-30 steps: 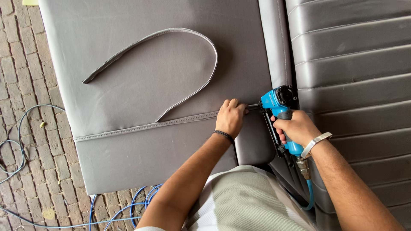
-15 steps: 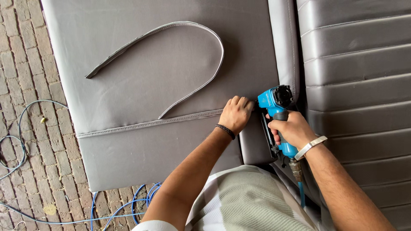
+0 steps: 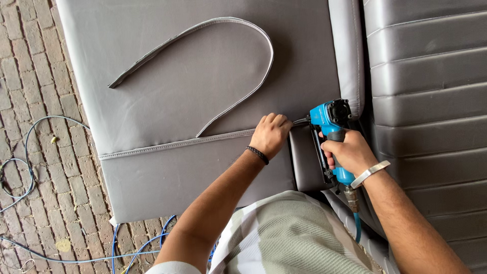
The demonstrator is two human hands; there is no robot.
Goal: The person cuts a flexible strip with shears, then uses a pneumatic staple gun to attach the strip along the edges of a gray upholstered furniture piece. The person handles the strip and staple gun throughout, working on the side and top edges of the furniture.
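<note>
Left hand [image 3: 270, 133] fingers pressed together on grey piping strip [image 3: 223, 109], holding it down on grey panel [image 3: 167, 167] | right hand [image 3: 350, 151] grips blue staple gun [image 3: 328, 133], nose beside left fingertips | risk: staple may hit them, they lie very near.

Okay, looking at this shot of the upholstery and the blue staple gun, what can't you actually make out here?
All in the head view:
- Nose of the blue staple gun: where it meets the grey piping strip is hidden behind the left hand.
- Trigger finger: the right hand wraps the handle and covers it.
- Blue air hose: cut off behind the person's lap.
- Quilted grey panel: runs off the right edge.
- Blue cables on the brick floor: ends run out of frame.
</note>
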